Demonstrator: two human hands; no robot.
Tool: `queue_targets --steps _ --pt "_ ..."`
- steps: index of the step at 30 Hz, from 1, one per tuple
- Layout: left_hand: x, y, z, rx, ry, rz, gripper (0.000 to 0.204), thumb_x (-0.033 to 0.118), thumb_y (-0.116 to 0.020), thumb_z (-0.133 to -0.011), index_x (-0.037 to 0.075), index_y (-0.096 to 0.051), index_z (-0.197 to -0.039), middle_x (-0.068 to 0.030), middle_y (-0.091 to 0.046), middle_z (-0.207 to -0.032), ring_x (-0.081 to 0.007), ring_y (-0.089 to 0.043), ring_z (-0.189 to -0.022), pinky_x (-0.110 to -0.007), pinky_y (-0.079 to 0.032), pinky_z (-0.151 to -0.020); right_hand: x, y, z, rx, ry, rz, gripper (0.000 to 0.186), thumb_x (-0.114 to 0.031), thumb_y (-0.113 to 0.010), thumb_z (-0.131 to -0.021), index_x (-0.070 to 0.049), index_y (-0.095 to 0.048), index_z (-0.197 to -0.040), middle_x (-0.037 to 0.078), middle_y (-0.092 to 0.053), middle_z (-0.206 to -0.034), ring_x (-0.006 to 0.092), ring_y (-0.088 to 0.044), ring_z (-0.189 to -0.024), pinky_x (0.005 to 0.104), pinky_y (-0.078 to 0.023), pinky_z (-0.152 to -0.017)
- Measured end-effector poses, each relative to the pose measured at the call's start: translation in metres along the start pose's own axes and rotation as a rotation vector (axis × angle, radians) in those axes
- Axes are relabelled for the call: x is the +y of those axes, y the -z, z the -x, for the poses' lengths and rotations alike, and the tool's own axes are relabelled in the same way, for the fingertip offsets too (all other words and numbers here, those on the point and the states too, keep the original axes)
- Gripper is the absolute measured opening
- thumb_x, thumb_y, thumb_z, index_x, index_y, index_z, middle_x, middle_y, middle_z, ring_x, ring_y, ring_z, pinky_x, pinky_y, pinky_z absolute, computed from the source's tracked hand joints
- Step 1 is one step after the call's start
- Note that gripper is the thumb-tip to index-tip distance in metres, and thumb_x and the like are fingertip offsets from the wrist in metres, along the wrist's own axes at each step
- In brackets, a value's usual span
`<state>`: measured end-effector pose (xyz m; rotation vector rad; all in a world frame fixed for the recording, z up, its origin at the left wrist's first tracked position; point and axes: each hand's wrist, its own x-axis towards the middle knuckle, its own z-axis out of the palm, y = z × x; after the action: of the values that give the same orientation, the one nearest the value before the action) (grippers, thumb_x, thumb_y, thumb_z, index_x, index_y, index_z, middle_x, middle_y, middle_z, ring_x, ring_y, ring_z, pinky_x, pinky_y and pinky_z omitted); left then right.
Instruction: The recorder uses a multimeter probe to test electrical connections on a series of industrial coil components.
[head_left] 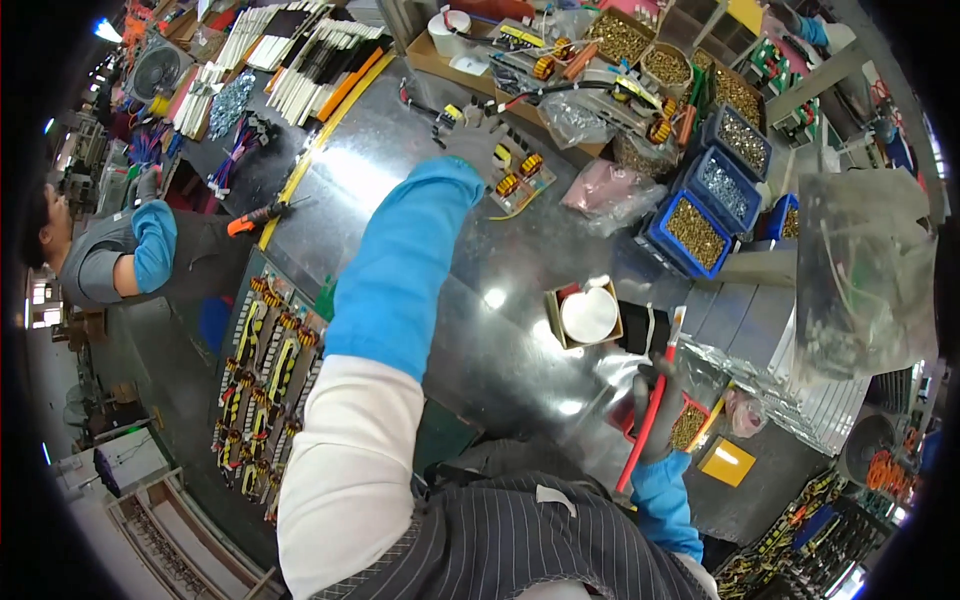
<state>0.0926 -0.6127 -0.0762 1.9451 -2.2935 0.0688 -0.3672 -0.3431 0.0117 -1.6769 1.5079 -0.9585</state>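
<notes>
My left hand (472,138), in a grey glove and blue sleeve cover, reaches across the metal table. It is closed around part of a circuit board (522,185) with yellow parts and copper ring coils; its fingertips are partly hidden. My right hand (655,408), also gloved, is at the near right. It grips a long, thin red rod-like tool (645,435) with a paler tip, whose kind I cannot make out. Beside that hand lies a red tray of brass-coloured small parts (690,425). A box with a white round tub (588,315) stands between the hands.
Blue bins of screws (690,235) stand at the right, near a pink plastic bag (610,190). More boards with coils (570,85) lie at the back. Several finished-looking boards (265,385) sit at left. A person (130,250) works there, near an orange power screwdriver (258,218).
</notes>
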Motion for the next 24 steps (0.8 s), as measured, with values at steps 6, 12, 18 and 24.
queue_targets --steps 6,12,18,24 --pt "0.003 -0.028 -0.008 -0.358 -0.087 -0.27 0.041 0.025 -0.069 -0.084 0.016 -0.068 -0.124 -0.0072 -0.064 -0.131 -0.029 -0.054 -0.131 -0.046 -0.032 -0.116 -0.021 0.01 0.004 -0.051 -0.11 -0.194 0.033 0.008 -0.059 -0.095 -0.003 -0.053 -0.125 0.006 -0.057 -0.093 0.008 -0.052 -0.065 0.0219 -0.045 -0.054" --pt "0.042 -0.001 0.058 -0.477 -0.218 -0.211 0.039 0.029 -0.074 -0.083 0.017 -0.07 -0.12 -0.0095 -0.067 -0.119 -0.0276 -0.064 -0.117 -0.045 -0.046 -0.099 -0.016 0.016 0.012 -0.063 -0.212 -0.367 0.025 0.001 -0.054 -0.1 -0.004 -0.054 -0.124 0.001 -0.052 -0.076 0.005 -0.042 -0.05 0.0214 -0.038 -0.045" --pt "0.102 0.026 0.148 -0.703 -0.222 -0.075 0.04 0.043 -0.075 -0.083 0.011 -0.073 -0.107 -0.0163 -0.072 -0.1 -0.0319 -0.072 -0.092 -0.046 -0.055 -0.078 -0.026 0.031 0.015 -0.057 -0.021 -0.141 0.02 -0.007 -0.063 -0.099 -0.003 -0.06 -0.118 0.003 -0.061 -0.084 0.0083 -0.056 -0.066 0.0246 -0.047 -0.054" --pt "0.181 0.053 0.217 -0.726 -0.223 0.006 0.041 0.048 -0.069 -0.086 0.011 -0.077 -0.102 -0.0139 -0.074 -0.09 -0.0356 -0.073 -0.085 -0.049 -0.057 -0.075 -0.016 0.045 0.026 -0.088 -0.009 -0.138 0.02 -0.008 -0.06 -0.1 -0.001 -0.063 -0.119 0.01 -0.068 -0.097 0.016 -0.066 -0.08 0.0288 -0.054 -0.071"
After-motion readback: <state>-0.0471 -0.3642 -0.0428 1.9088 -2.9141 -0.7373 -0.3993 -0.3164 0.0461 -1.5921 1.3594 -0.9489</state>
